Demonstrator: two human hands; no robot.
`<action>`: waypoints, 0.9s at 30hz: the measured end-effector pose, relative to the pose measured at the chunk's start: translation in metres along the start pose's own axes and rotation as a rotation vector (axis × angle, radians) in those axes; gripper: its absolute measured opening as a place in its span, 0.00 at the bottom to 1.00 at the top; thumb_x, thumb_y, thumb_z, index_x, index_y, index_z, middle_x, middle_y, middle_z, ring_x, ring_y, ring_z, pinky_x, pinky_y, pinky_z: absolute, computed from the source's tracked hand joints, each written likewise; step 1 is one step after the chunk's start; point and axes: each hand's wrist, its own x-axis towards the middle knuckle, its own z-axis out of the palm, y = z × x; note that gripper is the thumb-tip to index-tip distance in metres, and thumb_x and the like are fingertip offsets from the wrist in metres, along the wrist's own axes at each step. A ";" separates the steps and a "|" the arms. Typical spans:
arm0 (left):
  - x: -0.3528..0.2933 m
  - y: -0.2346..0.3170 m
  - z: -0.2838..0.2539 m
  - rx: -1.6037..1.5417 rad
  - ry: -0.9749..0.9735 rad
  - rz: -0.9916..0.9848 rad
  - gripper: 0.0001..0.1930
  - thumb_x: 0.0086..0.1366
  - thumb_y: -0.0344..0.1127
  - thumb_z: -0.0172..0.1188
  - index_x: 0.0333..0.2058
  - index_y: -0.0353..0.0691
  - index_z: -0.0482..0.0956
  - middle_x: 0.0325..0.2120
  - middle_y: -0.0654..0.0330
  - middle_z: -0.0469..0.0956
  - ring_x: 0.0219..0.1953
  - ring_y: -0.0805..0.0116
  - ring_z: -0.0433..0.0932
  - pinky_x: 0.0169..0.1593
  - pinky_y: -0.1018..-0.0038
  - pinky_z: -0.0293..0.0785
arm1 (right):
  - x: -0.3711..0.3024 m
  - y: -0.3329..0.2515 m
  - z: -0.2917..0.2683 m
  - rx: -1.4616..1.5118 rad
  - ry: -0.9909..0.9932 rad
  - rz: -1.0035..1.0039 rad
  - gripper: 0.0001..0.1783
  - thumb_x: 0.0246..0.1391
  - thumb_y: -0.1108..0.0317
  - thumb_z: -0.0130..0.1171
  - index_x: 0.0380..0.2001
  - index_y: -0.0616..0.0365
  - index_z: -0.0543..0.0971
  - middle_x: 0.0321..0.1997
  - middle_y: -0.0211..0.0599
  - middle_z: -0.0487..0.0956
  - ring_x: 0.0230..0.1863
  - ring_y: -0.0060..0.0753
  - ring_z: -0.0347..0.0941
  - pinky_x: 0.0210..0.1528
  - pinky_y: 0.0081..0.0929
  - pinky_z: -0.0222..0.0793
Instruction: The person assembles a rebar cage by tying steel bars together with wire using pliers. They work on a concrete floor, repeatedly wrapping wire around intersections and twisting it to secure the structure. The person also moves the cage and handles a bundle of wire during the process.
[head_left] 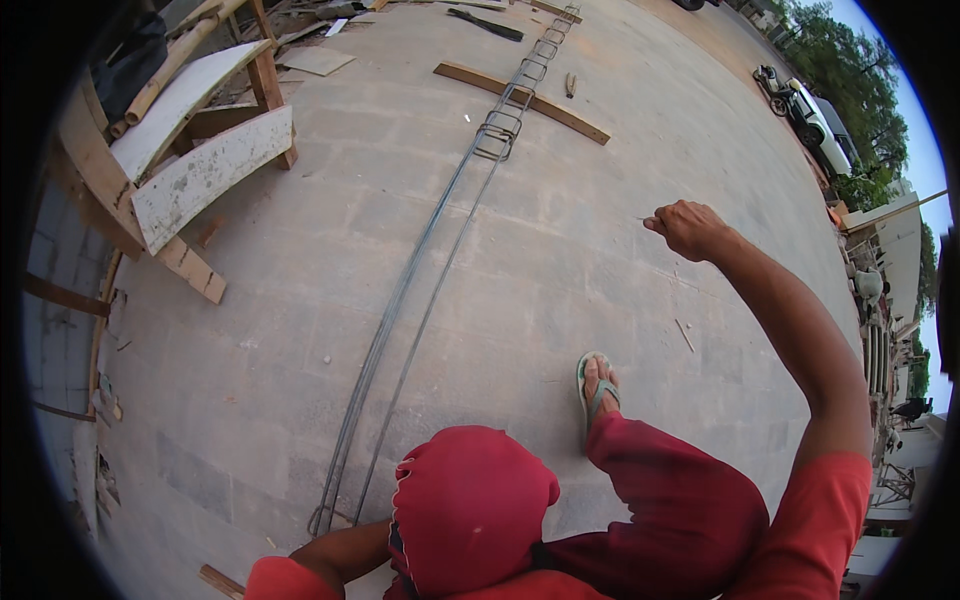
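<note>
My right hand is raised over the floor at the right, its fingers closed in a pinch. A thin, wire-like tip pokes out from them; the rest is hidden. My left forearm reaches in at the lower left and passes behind a rounded bulge of red cloth, which hides the left hand. Long steel bars run from near that forearm to the far side. Several rectangular steel stirrups are bunched around the bars at their far part. My sandalled foot rests right of the bars.
A wooden plank lies crosswise under the bars, with a small pliers-like tool beside it. A dark strip lies farther back. Rough timber with a whitish board stands at the left. A white vehicle is parked far right.
</note>
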 end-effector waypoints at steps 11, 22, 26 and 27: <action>0.015 -0.020 0.014 0.003 0.178 -0.082 0.09 0.61 0.37 0.64 0.37 0.40 0.84 0.29 0.54 0.80 0.31 0.51 0.81 0.37 0.52 0.75 | 0.238 -0.119 0.083 0.191 0.089 -0.192 0.17 0.67 0.58 0.59 0.48 0.61 0.83 0.47 0.54 0.86 0.51 0.58 0.84 0.53 0.50 0.81; 0.030 -0.016 0.048 0.113 0.250 -0.326 0.12 0.54 0.34 0.62 0.37 0.38 0.82 0.25 0.55 0.74 0.29 0.50 0.77 0.37 0.54 0.73 | 0.399 -0.074 0.096 0.351 0.320 -0.134 0.19 0.66 0.63 0.60 0.57 0.54 0.75 0.56 0.57 0.79 0.54 0.63 0.81 0.54 0.53 0.79; 0.039 0.002 0.048 0.154 0.368 -0.474 0.13 0.55 0.35 0.64 0.38 0.37 0.81 0.26 0.55 0.74 0.29 0.49 0.76 0.36 0.54 0.72 | 0.436 -0.098 0.081 0.305 0.352 -0.207 0.21 0.66 0.64 0.61 0.60 0.50 0.72 0.60 0.55 0.76 0.54 0.60 0.82 0.53 0.53 0.80; 0.048 0.011 0.043 0.151 0.357 -0.532 0.13 0.56 0.36 0.66 0.39 0.37 0.81 0.26 0.54 0.74 0.30 0.49 0.76 0.37 0.55 0.72 | 0.448 -0.099 0.085 0.292 0.387 -0.210 0.21 0.65 0.64 0.63 0.59 0.49 0.72 0.59 0.55 0.76 0.54 0.61 0.82 0.53 0.53 0.80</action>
